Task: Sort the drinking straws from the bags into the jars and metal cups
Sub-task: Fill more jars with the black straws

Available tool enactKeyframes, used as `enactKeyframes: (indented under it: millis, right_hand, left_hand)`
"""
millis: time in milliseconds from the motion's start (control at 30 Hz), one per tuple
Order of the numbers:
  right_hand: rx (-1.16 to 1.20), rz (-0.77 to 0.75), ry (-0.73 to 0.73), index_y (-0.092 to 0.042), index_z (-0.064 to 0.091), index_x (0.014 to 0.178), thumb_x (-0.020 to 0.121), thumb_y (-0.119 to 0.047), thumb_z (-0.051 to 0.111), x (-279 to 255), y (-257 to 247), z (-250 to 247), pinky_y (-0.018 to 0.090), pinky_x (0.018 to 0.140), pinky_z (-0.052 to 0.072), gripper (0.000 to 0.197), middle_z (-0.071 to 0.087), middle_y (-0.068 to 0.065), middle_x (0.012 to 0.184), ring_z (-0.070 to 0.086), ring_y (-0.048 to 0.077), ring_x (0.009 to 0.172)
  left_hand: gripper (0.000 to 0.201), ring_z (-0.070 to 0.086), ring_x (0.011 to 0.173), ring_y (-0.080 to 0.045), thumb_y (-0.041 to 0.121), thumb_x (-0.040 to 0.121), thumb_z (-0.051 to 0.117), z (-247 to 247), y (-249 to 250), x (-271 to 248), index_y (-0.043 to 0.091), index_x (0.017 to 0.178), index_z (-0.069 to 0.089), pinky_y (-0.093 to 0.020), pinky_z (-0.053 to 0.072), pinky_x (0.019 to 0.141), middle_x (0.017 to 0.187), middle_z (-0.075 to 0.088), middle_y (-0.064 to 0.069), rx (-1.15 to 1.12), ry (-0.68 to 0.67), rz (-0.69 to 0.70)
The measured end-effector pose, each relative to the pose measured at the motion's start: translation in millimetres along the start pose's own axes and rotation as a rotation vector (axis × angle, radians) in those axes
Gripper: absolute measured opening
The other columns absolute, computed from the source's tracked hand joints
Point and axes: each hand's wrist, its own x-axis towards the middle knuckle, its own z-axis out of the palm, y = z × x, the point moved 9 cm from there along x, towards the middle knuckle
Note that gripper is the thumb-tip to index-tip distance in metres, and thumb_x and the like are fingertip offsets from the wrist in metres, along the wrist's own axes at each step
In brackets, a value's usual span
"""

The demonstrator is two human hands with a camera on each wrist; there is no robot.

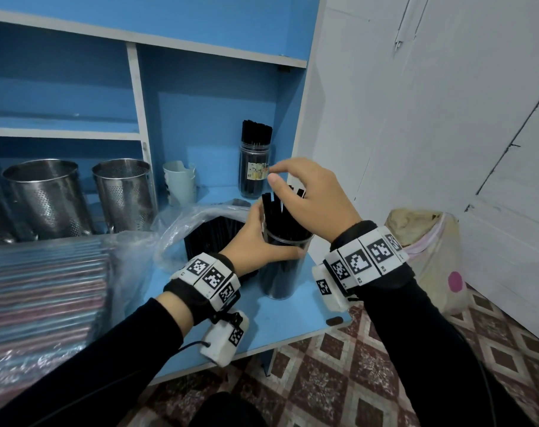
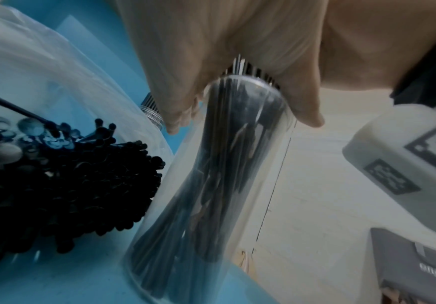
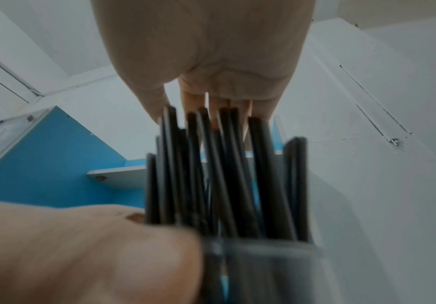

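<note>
Straws (image 1: 280, 211): partway done, guessing — back jar (image 1: 255, 167) packed, near jar (image 1: 282, 266) filling at the desk edge, gripped by left hand (image 1: 255, 241), right hand (image 1: 308, 192) loose-fingered on the tips, holding nothing; black bag (image 1: 212, 238), striped bag (image 1: 43, 288), steel cups (image 1: 46, 195) still waiting; jar label unreadable.

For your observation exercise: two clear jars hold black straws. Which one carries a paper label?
The back jar on the shelf, standing free. The front jar, gripped by the left hand, shows no label.
</note>
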Motion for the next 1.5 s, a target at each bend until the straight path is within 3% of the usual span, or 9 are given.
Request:
enactKeyframes:
  millis: [67,167,333,500,600,800,967,1200,1500]
  right_hand:
    - [0.073,-0.114,0.149,-0.006,0.067,0.108,0.093,-0.015,0.059,-1.7,-19.8,-10.6,0.019,0.09,0.043,0.018,0.064,0.002,0.107,0.057,0.012,0.103]
    - [0.177,-0.223,0.312,-0.002,0.064,0.096,0.087,-0.004,0.061,-8.6,-47.4,-11.5,0.022,0.079,0.046,0.01,0.06,0.005,0.095,0.056,0.015,0.087]
    - [0.233,-0.167,0.167,-0.004,0.058,0.083,0.083,-0.001,0.061,-9.6,-67.7,54.7,0.031,0.07,0.046,0.004,0.057,0.005,0.08,0.051,0.016,0.074]
    - [-0.048,0.249,-0.384,-0.005,0.067,0.107,0.094,-0.018,0.05,-10.8,-21.0,158.7,0.036,0.089,0.048,0.025,0.067,0.016,0.11,0.06,0.031,0.104]
    - [-0.312,0.428,-0.647,-0.005,0.055,0.127,0.1,-0.036,0.043,-23.6,5.4,196.7,0.041,0.099,0.041,0.042,0.055,0.018,0.132,0.048,0.036,0.124]
    - [-0.44,0.556,-0.522,-0.019,0.035,0.143,0.098,-0.033,0.051,-17.3,25.7,210.8,0.041,0.097,0.041,0.05,0.03,0.019,0.145,0.038,0.035,0.127]
    - [-0.376,0.587,-0.63,-0.032,0.039,0.141,0.096,-0.021,0.048,-19.5,31.9,224.5,0.044,0.096,0.043,0.047,0.028,0.018,0.138,0.038,0.038,0.122]
    - [-0.304,0.556,-0.587,-0.016,0.055,0.121,0.096,-0.011,0.043,-15.2,29.0,213.8,0.041,0.092,0.046,0.028,0.037,0.016,0.129,0.051,0.038,0.111]
    - [-0.185,0.519,-0.504,-0.012,0.059,0.112,0.091,-0.003,0.051,-19.8,14.5,190.5,0.033,0.081,0.047,0.024,0.048,0.017,0.126,0.059,0.032,0.1]
  left_hand:
    - [0.103,0.031,0.14,-0.004,-0.003,0.076,0.075,-15.0,-2.0,-4.9,0.021,0.153,0.011,-0.024,0.031,0.11,0.152,0.032,0.004,0.018,0.021,-0.007]
    - [0.064,0.052,0.112,0.0,-0.016,0.081,0.053,-65.6,12.5,-17.9,0.027,0.128,0.043,-0.019,0.04,0.093,0.123,0.054,0.002,0.072,0.302,0.097]
    - [0.031,0.059,0.108,-0.028,0.001,0.075,0.052,-153.5,24.1,-38.0,0.025,0.09,0.064,-0.041,0.044,0.101,0.111,0.066,-0.012,0.408,0.623,0.081]
    - [0.026,0.057,0.114,-0.031,0.013,0.081,0.065,-179.6,-21.9,-43.1,0.039,0.081,0.065,-0.035,0.046,0.098,0.123,0.063,-0.011,0.721,0.371,-0.359]
    - [0.031,0.055,0.108,-0.021,0.002,0.088,0.06,-165.4,-37.9,-44.4,0.03,0.099,0.066,-0.027,0.043,0.076,0.132,0.059,-0.005,0.665,0.193,-0.38]
    - [0.036,0.054,0.105,-0.016,-0.004,0.089,0.054,-170.2,-27.7,-46.8,0.029,0.092,0.067,-0.023,0.041,0.077,0.124,0.061,-0.008,0.514,0.377,-0.25]
    - [0.024,0.058,0.089,-0.016,0.005,0.091,0.061,-175.1,-18.4,-44.9,0.029,0.092,0.066,-0.004,0.04,0.052,0.108,0.063,-0.001,0.473,0.428,-0.17]
    - [0.015,0.057,0.088,-0.014,0.01,0.093,0.063,-174.5,-18.8,-46.1,0.023,0.099,0.068,-0.004,0.042,0.049,0.11,0.06,-0.002,0.418,0.43,-0.162]
    - [0.02,0.058,0.091,-0.011,0.012,0.094,0.062,-174.3,-25.8,-45.1,0.03,0.099,0.067,-0.018,0.046,0.064,0.124,0.059,-0.005,0.436,0.389,-0.199]
